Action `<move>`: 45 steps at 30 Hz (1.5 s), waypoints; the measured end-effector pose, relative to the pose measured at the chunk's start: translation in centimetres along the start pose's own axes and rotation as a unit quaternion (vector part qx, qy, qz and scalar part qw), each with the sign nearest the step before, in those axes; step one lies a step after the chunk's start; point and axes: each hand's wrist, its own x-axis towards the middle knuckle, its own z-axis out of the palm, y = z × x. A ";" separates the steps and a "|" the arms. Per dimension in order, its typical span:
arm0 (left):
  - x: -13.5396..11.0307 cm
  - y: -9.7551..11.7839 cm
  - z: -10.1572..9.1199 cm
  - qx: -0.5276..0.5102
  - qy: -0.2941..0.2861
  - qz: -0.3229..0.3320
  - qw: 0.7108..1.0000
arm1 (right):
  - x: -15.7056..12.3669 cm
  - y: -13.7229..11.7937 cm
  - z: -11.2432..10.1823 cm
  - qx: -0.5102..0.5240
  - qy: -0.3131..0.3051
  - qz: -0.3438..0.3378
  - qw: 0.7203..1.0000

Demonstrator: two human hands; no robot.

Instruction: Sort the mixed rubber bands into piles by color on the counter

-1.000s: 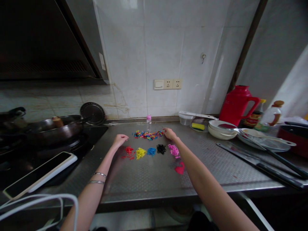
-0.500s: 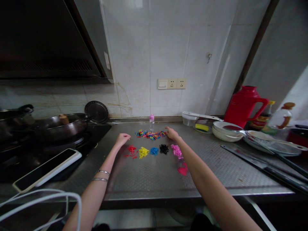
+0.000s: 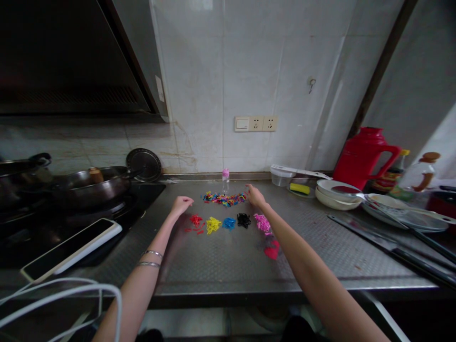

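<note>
A mixed heap of small coloured bands (image 3: 224,198) lies on the steel counter (image 3: 228,266). In front of it sit sorted piles: red (image 3: 195,220), yellow (image 3: 213,224), blue (image 3: 229,223), black (image 3: 243,219) and pink (image 3: 262,222). My right hand (image 3: 255,195) rests at the right end of the mixed heap, fingers reaching into it. My left hand (image 3: 181,205) is loosely curled just left of the red pile; what it holds, if anything, is hidden. A small bottle with a pink cap (image 3: 225,179) stands behind the heap.
A wok (image 3: 89,185) and lid (image 3: 143,165) sit on the stove at left, with a phone (image 3: 69,249) and white cable (image 3: 53,299) nearer me. At right are a red jug (image 3: 361,154), stacked bowls (image 3: 333,192), a sponge (image 3: 299,188) and long knives (image 3: 392,242).
Both hands have stayed almost where they were; my right hand shifted slightly at the edge of the mixed heap. The camera has drifted a little.
</note>
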 end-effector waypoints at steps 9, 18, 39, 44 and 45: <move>0.4 -0.5 0.4 0.007 -0.004 -0.006 1.000 | -1.9 -8.1 0.7 0.116 -0.004 -0.179 0.977; 0.7 -1.1 0.7 0.015 -0.023 0.029 0.999 | -7.6 -16.5 2.5 0.106 -0.071 -0.346 0.929; -0.4 -0.3 2.8 0.093 0.045 0.047 0.994 | -4.3 -2.9 -3.0 0.008 -0.017 -0.131 0.991; 0.1 0.3 3.9 0.123 0.006 0.060 0.991 | -4.5 -2.0 -2.8 -0.015 -0.020 -0.110 0.994; 0.2 0.5 4.1 0.130 -0.005 0.064 0.990 | -4.6 -2.0 -2.8 -0.017 -0.022 -0.108 0.994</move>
